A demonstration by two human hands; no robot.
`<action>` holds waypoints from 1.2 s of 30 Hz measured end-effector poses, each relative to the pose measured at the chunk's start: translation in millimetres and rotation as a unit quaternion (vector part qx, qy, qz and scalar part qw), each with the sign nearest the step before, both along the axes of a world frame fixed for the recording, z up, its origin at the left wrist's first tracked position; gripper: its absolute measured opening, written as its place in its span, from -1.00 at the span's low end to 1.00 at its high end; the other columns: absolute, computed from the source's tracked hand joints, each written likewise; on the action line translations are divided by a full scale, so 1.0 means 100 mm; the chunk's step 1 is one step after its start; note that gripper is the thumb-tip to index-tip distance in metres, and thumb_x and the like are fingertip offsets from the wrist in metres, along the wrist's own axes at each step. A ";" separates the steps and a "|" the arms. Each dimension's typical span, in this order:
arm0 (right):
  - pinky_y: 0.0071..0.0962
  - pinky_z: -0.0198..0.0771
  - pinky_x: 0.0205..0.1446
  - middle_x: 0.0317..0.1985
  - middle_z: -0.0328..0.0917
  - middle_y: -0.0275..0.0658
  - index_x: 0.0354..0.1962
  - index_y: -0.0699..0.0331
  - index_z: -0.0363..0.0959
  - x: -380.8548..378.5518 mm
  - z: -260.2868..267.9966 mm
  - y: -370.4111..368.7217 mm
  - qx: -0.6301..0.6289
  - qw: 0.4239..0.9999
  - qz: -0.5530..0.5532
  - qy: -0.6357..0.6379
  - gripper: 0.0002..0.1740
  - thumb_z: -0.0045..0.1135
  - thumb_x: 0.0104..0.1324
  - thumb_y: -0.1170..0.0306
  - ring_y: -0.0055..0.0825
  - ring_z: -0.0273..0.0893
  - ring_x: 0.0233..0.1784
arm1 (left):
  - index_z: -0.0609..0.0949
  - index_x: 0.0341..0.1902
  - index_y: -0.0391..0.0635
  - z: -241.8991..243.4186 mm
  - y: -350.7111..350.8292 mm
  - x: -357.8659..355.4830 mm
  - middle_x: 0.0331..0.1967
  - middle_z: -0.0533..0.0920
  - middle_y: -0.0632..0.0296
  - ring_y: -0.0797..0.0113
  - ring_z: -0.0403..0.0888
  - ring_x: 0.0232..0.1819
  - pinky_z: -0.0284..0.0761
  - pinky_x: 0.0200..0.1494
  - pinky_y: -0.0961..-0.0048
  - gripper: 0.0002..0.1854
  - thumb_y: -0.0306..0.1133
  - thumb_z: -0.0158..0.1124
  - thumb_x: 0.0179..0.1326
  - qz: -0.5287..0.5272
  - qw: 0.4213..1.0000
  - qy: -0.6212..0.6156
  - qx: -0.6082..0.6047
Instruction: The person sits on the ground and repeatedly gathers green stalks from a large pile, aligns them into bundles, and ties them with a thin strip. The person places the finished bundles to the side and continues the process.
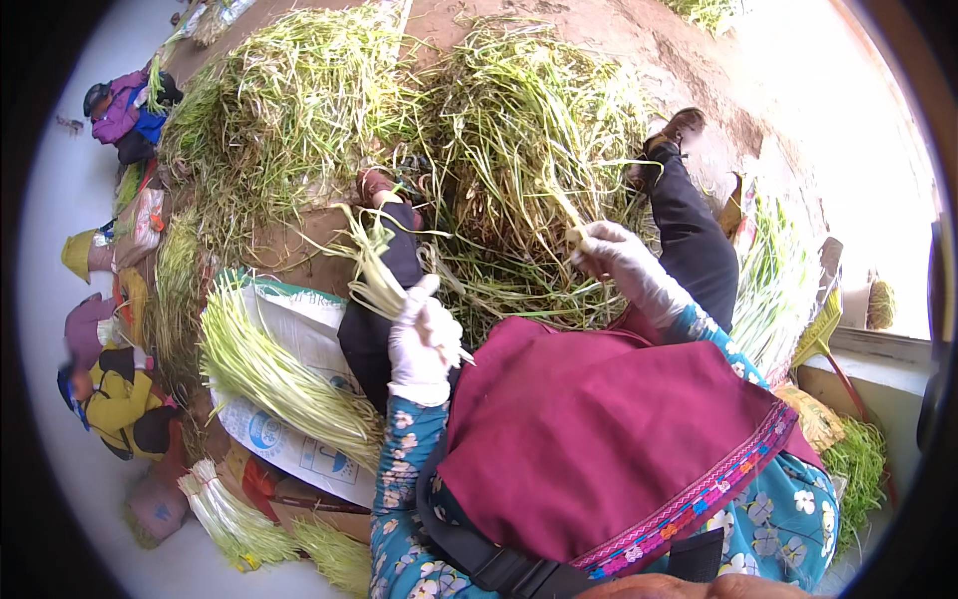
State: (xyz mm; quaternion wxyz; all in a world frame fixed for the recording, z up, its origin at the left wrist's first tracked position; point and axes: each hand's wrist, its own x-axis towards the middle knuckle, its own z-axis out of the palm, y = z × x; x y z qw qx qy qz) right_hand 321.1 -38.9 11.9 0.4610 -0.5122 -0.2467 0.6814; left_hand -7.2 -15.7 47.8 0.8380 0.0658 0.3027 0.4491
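Observation:
My left hand, in a white glove, is closed around a small bundle of pale green stalks whose leafy ends point up and away. In my right hand, also gloved, a thin stalk is pinched between thumb and fingers. That hand is above the near edge of a large heap of long green stalks, which stands between my feet. Left of my left hand, a thick sheaf of trimmed yellow-green stalks lies on a white printed woven sack.
A second large heap stands at the upper left. Tied bundles with white ends lie at the lower left. More stalks lie on the right. Two people, one in yellow and one in purple, sit along the left side.

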 end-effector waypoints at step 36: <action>-0.48 0.47 0.02 -0.25 0.70 -0.31 -0.15 0.26 0.63 -0.37 -0.22 0.34 0.070 0.923 0.372 -0.071 -0.70 0.29 0.29 0.23 -0.59 0.59 -0.13 | 0.62 -0.25 -0.09 -0.42 0.28 0.40 -0.44 0.65 0.30 0.65 0.21 -0.80 0.05 -0.82 0.62 -0.85 -0.30 0.34 0.20 -0.006 0.943 0.313 -0.109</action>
